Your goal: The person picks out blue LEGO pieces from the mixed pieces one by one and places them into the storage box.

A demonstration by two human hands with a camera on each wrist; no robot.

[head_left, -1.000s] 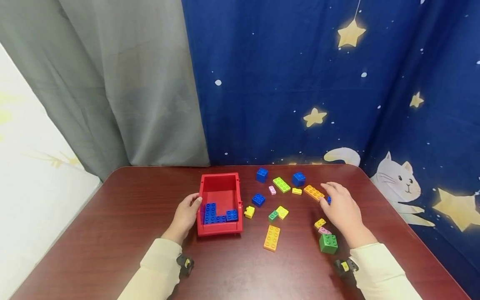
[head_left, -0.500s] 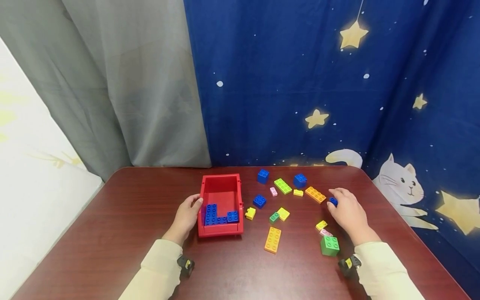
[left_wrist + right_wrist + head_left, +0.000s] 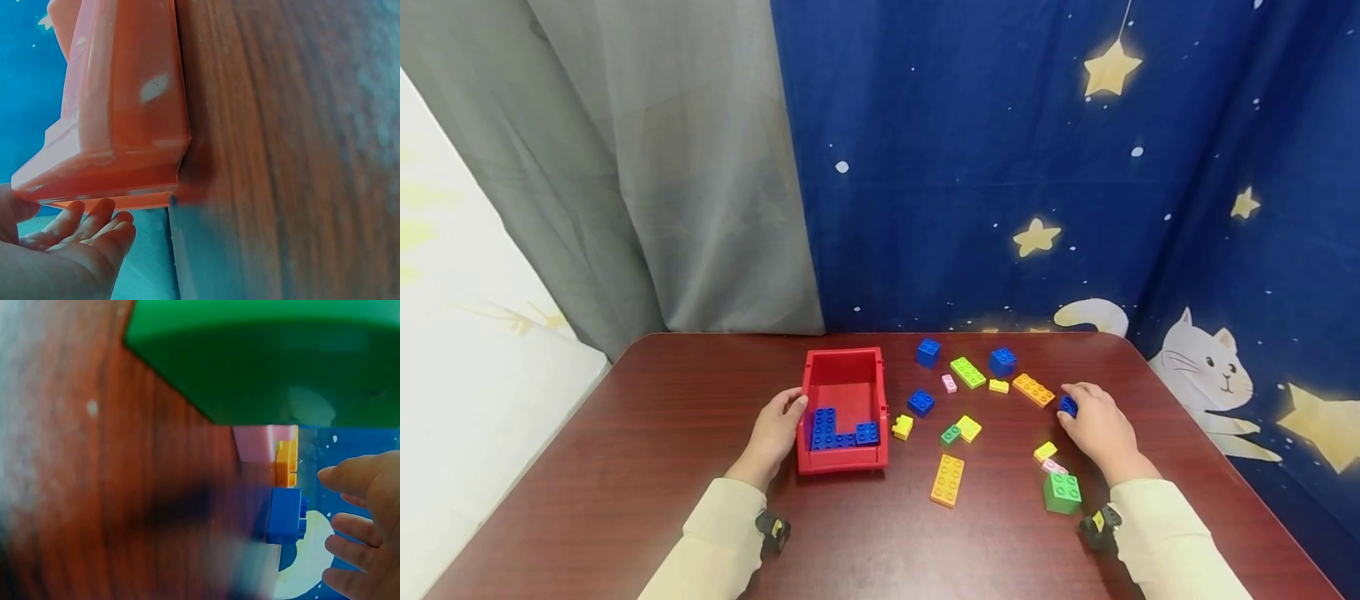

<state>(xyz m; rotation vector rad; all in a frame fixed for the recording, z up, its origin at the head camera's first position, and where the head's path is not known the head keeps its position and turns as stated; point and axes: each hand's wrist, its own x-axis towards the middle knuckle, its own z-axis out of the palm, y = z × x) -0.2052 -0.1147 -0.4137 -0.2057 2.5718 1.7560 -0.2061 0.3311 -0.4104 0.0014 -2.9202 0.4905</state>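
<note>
My left hand (image 3: pixel 775 432) holds the left wall of a red toy box (image 3: pixel 844 458), thumb at the rim and fingers along the outside. In the left wrist view the fingers (image 3: pixel 94 228) lie by the box's edge. Inside the box's near end sit several blue bricks (image 3: pixel 824 427). On the right, my right hand (image 3: pixel 1099 429) hovers over a small blue brick (image 3: pixel 1068 406), which it partly hides in the head view. The right wrist view shows the fingers (image 3: pixel 350 556) spread loosely, a gap between them and that blue brick (image 3: pixel 285 515).
A tall green brick (image 3: pixel 1062 493), a pink brick (image 3: pixel 1054 467) and a yellow brick (image 3: pixel 1045 452) stand near the right wrist. Between box and right hand lie scattered bricks, including an orange one (image 3: pixel 1033 390), a flat orange-yellow one (image 3: pixel 947 481) and blue ones (image 3: pixel 921 402).
My right hand has moved slightly right and down from beside the orange brick to the small blue brick, uncovering more of it. The left hand stays on the box.
</note>
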